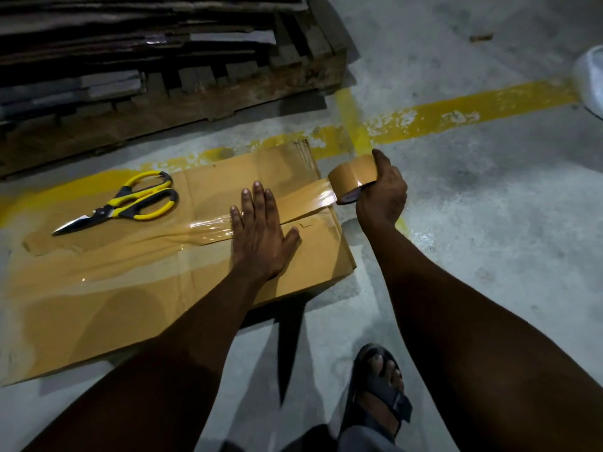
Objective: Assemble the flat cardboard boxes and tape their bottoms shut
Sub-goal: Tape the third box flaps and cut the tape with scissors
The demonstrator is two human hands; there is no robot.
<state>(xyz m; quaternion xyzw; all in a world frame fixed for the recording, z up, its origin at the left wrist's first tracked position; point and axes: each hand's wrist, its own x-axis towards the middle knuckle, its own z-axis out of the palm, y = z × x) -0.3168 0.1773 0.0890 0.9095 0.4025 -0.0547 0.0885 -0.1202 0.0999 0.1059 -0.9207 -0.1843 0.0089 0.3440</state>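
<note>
- The cardboard box [98, 321] is lying on the concrete floor [489, 256], its brown flaps facing up and meeting along a seam that is running from left to right
- The left hand [261, 236] is resting flat on top of the box near its right end, fingers straight and slightly spread, pressing down over the seam and holding nothing
- A glossy tape strip [208, 226] is lying along the seam, passing under the left hand and stretching on to the roll
- The right hand [383, 194] is gripping the brown tape roll [350, 182], fingers curled round it, just past the box's right edge, with the strip pulled taut between roll and box
- The scissors [124, 203], with yellow and black handles, are lying on the far left part of the box top, blades together and pointing left, well apart from both hands
- A worn yellow line [473, 109] is crossing the floor beyond the box
- A wooden pallet [228, 93] is sitting behind the box, carrying a stack of flat cardboard [130, 27]
- A foot in a dark sandal [378, 396] is standing on the floor near the bottom edge, between the two forearms
</note>
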